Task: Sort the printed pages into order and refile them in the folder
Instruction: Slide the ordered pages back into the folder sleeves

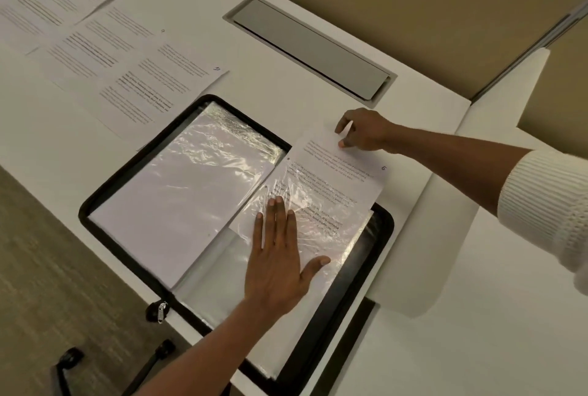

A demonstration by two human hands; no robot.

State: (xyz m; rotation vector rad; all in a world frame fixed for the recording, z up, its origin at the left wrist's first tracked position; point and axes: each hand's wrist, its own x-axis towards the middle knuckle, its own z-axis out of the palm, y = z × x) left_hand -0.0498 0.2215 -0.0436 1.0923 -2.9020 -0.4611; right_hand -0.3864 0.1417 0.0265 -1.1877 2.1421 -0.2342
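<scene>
The table (477, 348) filled most of the frame. At lower centre lay the open zip folder (105, 192), its clear sleeves facing up. Loose pages (140, 90) lay overlapping in a row towards the upper left, apart from the folder's right half.

On that right half, one page (343, 166) sat partly inside a sleeve (321, 205), its upper part sticking out past the folder's top edge.

The left hand (276, 265) lay flat with fingers spread, pressing the sleeve down. The right hand (366, 131) pinched the page's top edge.

The step in hand appeared to be refiling this page. The next move likely called for pushing the page fully down while the sleeve was held flat, and the loose pages remained to be filed.
</scene>
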